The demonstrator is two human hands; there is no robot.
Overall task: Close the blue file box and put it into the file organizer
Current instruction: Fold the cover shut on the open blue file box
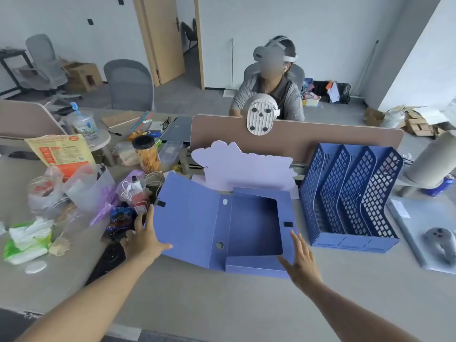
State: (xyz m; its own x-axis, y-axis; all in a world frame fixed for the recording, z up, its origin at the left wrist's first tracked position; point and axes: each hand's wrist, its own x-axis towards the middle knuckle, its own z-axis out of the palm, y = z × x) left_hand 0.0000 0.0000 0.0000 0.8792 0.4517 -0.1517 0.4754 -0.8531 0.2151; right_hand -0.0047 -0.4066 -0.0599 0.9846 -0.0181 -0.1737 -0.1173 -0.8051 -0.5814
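Observation:
The blue file box lies open on the desk, its empty tray to the right and its lid flap spread out to the left, slightly raised. My left hand grips the lid flap's left edge, thumb on top. At the tray's front right corner my right hand hovers, fingers spread, holding nothing. The dark blue mesh file organizer with several slanted slots stands just right of the box.
Left of the box is clutter: plastic bags, a snack jar, wet wipes, a black device. A white cloud-shaped card leans behind the box. A grey folder with a controller lies at far right. Another person sits beyond the partition.

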